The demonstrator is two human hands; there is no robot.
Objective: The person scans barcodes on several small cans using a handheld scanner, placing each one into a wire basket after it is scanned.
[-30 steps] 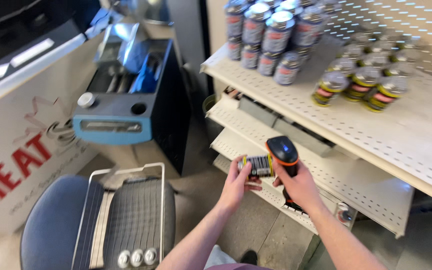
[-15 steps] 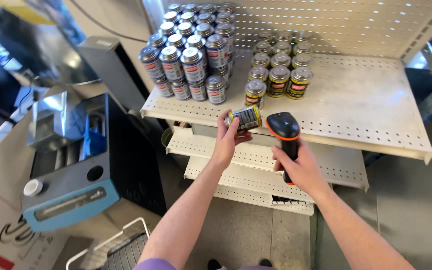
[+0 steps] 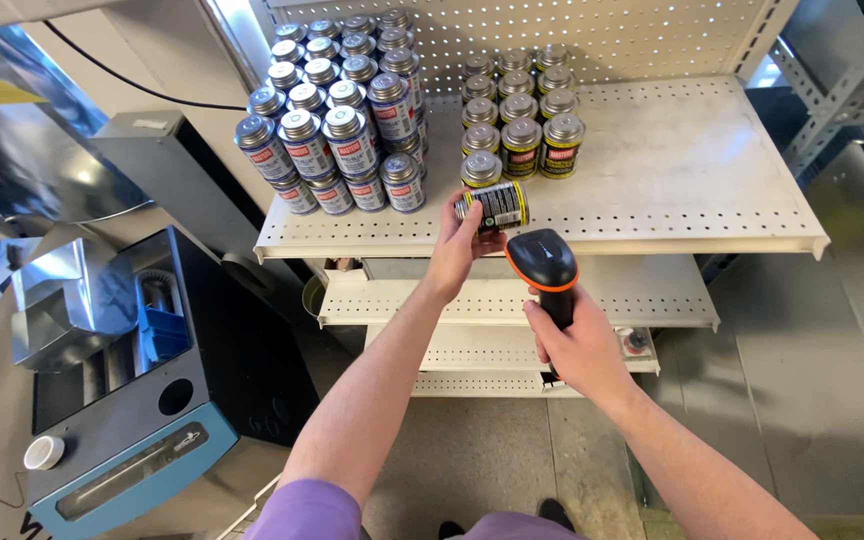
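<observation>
My left hand grips a small yellow-and-black can, held on its side just above the front of the top shelf. My right hand holds a black barcode scanner with an orange band, its head just below and right of the can. Behind the can stand rows of matching yellow-labelled cans. A stacked group of taller grey cans with red labels fills the shelf's left side.
A pegboard back panel rises behind the shelf. Lower white shelves sit beneath it. A black and blue machine stands on the left. Grey metal racking is on the right.
My left hand has lifted the can from below the shelf up to the front of the top shelf. The scanner followed, and my view has swung toward the shelf.
</observation>
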